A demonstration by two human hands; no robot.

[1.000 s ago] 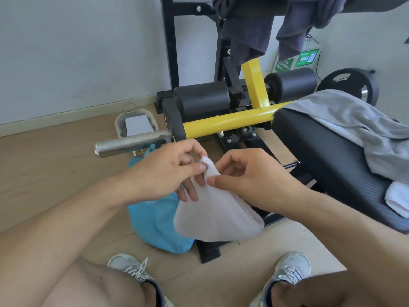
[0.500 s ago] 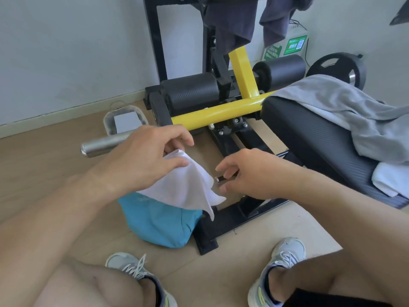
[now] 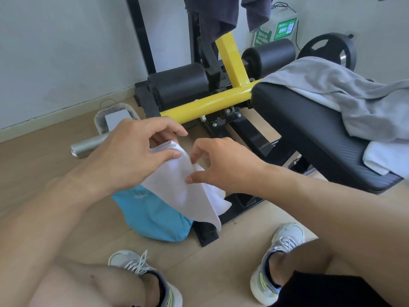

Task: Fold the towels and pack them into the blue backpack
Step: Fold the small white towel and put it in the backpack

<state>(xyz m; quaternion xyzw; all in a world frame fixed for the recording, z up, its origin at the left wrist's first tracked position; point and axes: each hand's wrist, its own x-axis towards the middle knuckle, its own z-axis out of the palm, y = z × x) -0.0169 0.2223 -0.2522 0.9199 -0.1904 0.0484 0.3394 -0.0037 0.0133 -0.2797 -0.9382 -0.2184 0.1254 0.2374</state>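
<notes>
My left hand [image 3: 135, 151] grips the top of a small white towel [image 3: 181, 191], which hangs down over the blue backpack [image 3: 155, 216] on the floor. My right hand [image 3: 223, 167] is just right of it, thumb and forefinger pinching the towel's right edge. On the black bench pad [image 3: 309, 129] at the right lie a large grey towel [image 3: 345, 94] and another white towel [image 3: 385, 158] near the bench's near end.
A yellow and black gym machine [image 3: 208, 103] with a chrome bar [image 3: 88, 145] stands behind the backpack. A small grey tray [image 3: 115, 116] sits on the wood floor by the wall. Dark clothes [image 3: 212, 16] hang above. My two sneakers [image 3: 281, 249] are near.
The left hand took the towel alone and swung it left over the backpack. The right hand let go half a second ago and now has come back to pinch the towel's right edge.
</notes>
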